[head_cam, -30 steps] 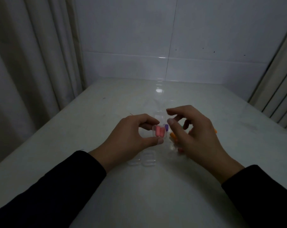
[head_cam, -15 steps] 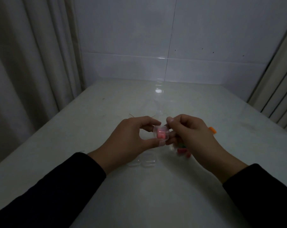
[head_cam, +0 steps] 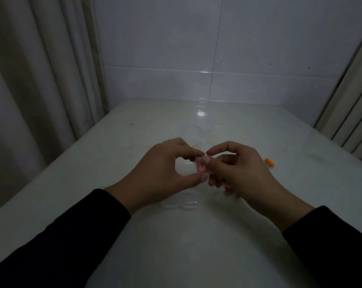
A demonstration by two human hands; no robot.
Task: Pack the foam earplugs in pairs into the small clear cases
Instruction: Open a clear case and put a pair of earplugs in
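1. Small clear plastic case (head_cam: 201, 165) with pink foam earplugs inside sits between both hands, above the bench; long axis roughly 12–6
2. Left hand (head_cam: 165, 169) pinches it thumb-to-forefinger; right hand (head_cam: 238, 171) pinches from 3 o'clock, likely snapping the lid
3. Spare clear cases (head_cam: 181, 203) at 6; loose orange foam earplug (head_cam: 269, 162) at 3, nearer right hand
4. Glossy white bench (head_cam: 196, 246), tiled wall, curtains, dim

We see a small clear case (head_cam: 200, 166) with pink earplugs inside, held above the bench — two empty cases (head_cam: 183, 203) lie below it, an orange earplug (head_cam: 269, 162) well to the right.
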